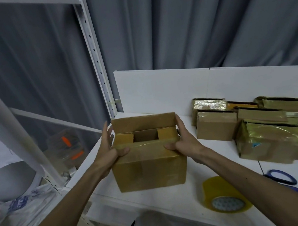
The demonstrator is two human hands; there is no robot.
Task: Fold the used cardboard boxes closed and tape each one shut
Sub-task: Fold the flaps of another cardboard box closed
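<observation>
One wide-angle camera on the person's head looks forward and steeply down, close above the white worktop (176,196). The cardboard box (149,171) sits mid-frame; a grey curtain (198,18) fills the upper frame.

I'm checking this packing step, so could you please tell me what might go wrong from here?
The left hand and right hand grip the brown cardboard box, thumbs pressing its near flap down; releasing to fetch tape may let it spring up. The yellowish round tape roll lies by the front edge of the white table, below the right forearm, and might be knocked off.
</observation>
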